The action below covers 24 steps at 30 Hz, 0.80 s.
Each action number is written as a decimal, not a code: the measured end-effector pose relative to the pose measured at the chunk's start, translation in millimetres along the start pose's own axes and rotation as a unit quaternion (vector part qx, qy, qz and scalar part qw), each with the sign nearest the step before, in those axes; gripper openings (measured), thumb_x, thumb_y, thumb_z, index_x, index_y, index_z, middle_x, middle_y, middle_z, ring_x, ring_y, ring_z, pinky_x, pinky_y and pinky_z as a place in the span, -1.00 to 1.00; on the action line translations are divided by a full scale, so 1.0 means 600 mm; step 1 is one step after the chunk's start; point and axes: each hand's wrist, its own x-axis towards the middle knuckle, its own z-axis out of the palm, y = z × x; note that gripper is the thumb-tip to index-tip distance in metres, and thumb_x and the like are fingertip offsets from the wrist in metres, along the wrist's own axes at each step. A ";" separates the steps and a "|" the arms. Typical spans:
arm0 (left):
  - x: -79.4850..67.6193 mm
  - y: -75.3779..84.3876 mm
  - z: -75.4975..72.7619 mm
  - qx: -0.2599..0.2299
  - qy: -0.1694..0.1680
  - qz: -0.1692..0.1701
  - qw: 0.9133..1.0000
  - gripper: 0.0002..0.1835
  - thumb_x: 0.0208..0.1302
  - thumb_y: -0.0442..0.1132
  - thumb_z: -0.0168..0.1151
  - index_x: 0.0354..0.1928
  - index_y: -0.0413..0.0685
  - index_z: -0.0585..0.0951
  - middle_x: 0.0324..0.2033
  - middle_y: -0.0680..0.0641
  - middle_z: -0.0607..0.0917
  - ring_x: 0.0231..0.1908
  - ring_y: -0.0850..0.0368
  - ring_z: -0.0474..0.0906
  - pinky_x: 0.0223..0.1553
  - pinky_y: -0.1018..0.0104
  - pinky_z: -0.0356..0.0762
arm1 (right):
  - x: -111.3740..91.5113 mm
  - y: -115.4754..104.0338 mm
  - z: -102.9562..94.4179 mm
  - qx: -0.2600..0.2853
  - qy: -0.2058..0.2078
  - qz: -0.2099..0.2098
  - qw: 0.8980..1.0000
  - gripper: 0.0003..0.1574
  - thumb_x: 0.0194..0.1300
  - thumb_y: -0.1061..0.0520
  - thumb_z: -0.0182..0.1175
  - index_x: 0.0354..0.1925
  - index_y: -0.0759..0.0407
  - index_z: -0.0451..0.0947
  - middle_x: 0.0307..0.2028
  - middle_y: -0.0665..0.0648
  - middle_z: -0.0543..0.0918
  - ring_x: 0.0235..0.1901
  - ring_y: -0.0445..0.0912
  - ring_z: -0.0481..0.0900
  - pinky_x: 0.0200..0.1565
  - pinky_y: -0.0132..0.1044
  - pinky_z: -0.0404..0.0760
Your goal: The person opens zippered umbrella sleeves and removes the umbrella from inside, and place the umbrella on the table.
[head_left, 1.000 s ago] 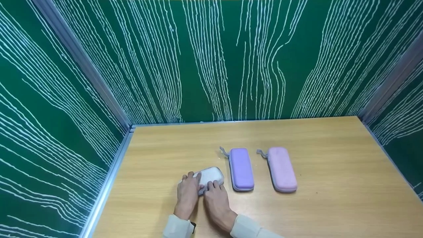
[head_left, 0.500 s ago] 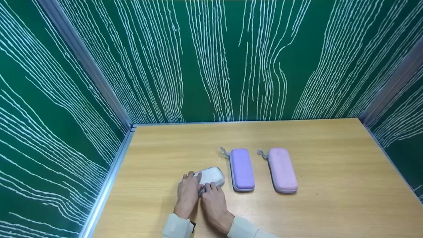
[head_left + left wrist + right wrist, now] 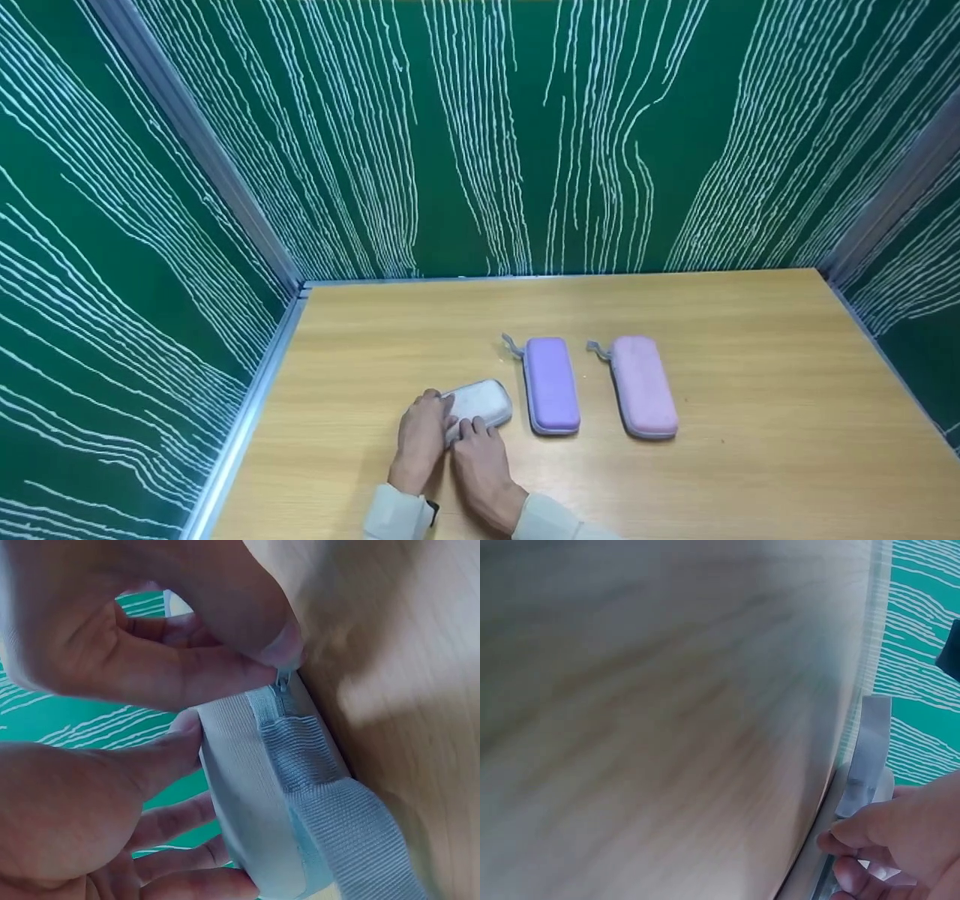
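A whitish zip-up hard case (image 3: 480, 401) lies slanted on the table in the head view. My left hand (image 3: 421, 439) holds its left end, thumb on one side and fingers on the other in the left wrist view. On its near side, my right hand (image 3: 481, 457) pinches the small metal zip pull (image 3: 283, 680) between thumb and forefinger, at the end of the zip. A grey fabric strap (image 3: 345, 817) sticks out from the case beside the pull. That strap (image 3: 870, 754) also rises past my right fingertips in the right wrist view.
A purple case (image 3: 552, 386) lies just right of the whitish one, with a pink case (image 3: 645, 386) farther right. Both have grey straps at their far left corners. Green white-lined panels (image 3: 465, 135) wall the wooden table (image 3: 750, 360) at back and sides.
My right hand has slid a little left along the near side of the whitish case, closer to my left hand. The left hand keeps its hold, and the case stays nearly in place.
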 end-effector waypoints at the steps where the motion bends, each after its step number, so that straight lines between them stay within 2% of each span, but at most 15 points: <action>1: 0.000 0.000 0.000 -0.003 0.000 0.001 1.000 -0.67 0.08 -0.24 0.33 -0.05 -0.06 0.66 -0.27 -0.16 0.60 -0.27 -0.09 0.57 -0.30 0.11 0.58 | 0.000 -0.001 0.000 0.001 0.003 -0.001 1.000 -0.85 0.10 0.14 0.18 -0.35 0.13 0.66 -0.40 0.07 0.50 -0.39 -0.06 0.39 -0.44 -0.30 0.43; 9: 0.000 0.000 0.002 0.003 -0.004 -0.005 1.000 -0.67 0.09 -0.25 0.32 -0.04 -0.06 0.66 -0.25 -0.17 0.60 -0.24 -0.08 0.57 -0.26 0.12 0.59 | 0.002 -0.008 0.000 -0.003 0.009 -0.004 1.000 -0.66 0.11 0.15 0.15 -0.12 0.21 0.61 -0.30 0.07 0.56 -0.34 -0.06 0.42 -0.41 -0.29 0.46; 16: -0.001 0.001 0.001 -0.007 0.000 -0.008 1.000 -0.66 0.09 -0.27 0.32 -0.03 -0.05 0.65 -0.24 -0.18 0.60 -0.22 -0.08 0.57 -0.24 0.13 0.59 | 0.005 -0.011 0.003 -0.012 0.016 -0.008 1.000 -0.68 0.12 0.13 0.12 -0.15 0.21 0.62 -0.32 0.07 0.56 -0.37 -0.06 0.43 -0.47 -0.32 0.42; 20: -0.004 0.001 0.002 0.006 0.021 0.003 1.000 -0.69 0.04 -0.26 0.36 -0.10 -0.05 0.68 -0.29 -0.14 0.60 -0.28 -0.06 0.58 -0.33 0.14 0.60 | 0.005 -0.010 0.003 -0.010 0.023 0.001 1.000 -0.72 0.14 0.13 0.10 -0.21 0.18 0.64 -0.37 0.06 0.55 -0.38 -0.05 0.43 -0.48 -0.30 0.43; 24: -0.004 0.001 0.004 0.014 0.025 0.008 1.000 -0.71 0.04 -0.24 0.37 -0.13 -0.04 0.69 -0.32 -0.12 0.60 -0.31 -0.04 0.58 -0.38 0.15 0.60 | 0.007 -0.006 -0.003 0.003 -0.012 0.016 1.000 -0.81 0.13 0.16 0.14 -0.28 0.14 0.64 -0.44 0.07 0.53 -0.41 -0.05 0.41 -0.49 -0.30 0.43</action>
